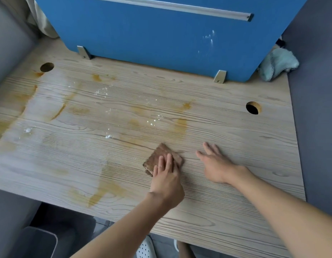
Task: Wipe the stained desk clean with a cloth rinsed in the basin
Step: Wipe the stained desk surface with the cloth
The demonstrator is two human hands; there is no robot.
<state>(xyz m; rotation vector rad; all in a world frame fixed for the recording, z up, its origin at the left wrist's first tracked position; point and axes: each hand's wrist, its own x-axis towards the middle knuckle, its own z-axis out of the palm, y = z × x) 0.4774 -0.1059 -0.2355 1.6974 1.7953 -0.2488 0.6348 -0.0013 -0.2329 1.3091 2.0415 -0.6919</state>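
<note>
A pale wood-grain desk [226,138] carries orange-brown stains [103,192] across its left and middle, plus white specks [154,121]. A small folded brown cloth [159,155] lies flat near the middle front. My left hand [166,175] presses on the cloth's near half with straight fingers. My right hand [215,164] rests flat on the bare desk just right of the cloth, fingers spread, holding nothing. No basin is in view.
A blue partition panel [161,34] stands along the desk's back edge on two metal brackets. Round cable holes sit at the back left [47,67] and right [253,108]. A light teal cloth [278,64] lies bunched at the back right corner. Grey walls flank both sides.
</note>
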